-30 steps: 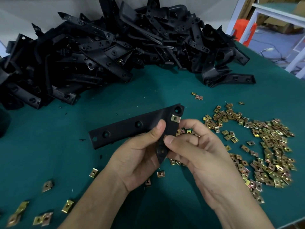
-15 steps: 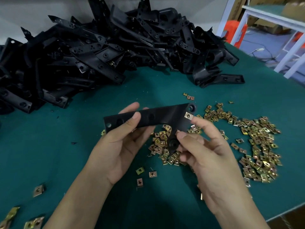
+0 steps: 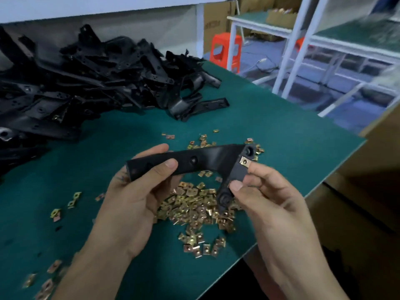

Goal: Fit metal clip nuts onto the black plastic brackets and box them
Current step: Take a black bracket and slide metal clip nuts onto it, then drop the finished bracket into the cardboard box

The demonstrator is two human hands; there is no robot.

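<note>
Both hands hold one black plastic bracket (image 3: 207, 158) above the green table. My left hand (image 3: 134, 198) grips its long arm, thumb on top. My right hand (image 3: 272, 204) pinches the short arm near the corner. A metal clip nut (image 3: 245, 162) sits clipped on the bracket's edge by the corner hole, just above my right fingertips. Below the bracket lies a heap of loose brass-coloured clip nuts (image 3: 194, 204).
A big pile of black brackets (image 3: 91, 83) fills the table's back left. Stray clip nuts (image 3: 56, 213) lie at the left and near the front. The table edge (image 3: 324, 182) runs diagonally on the right, with a brown cardboard box (image 3: 372, 165) beyond it. White racks and an orange stool (image 3: 225, 50) stand behind.
My left hand slid along the bracket's long arm toward its far end. The bracket moved right with both hands, and the view swung toward the table's right edge.
</note>
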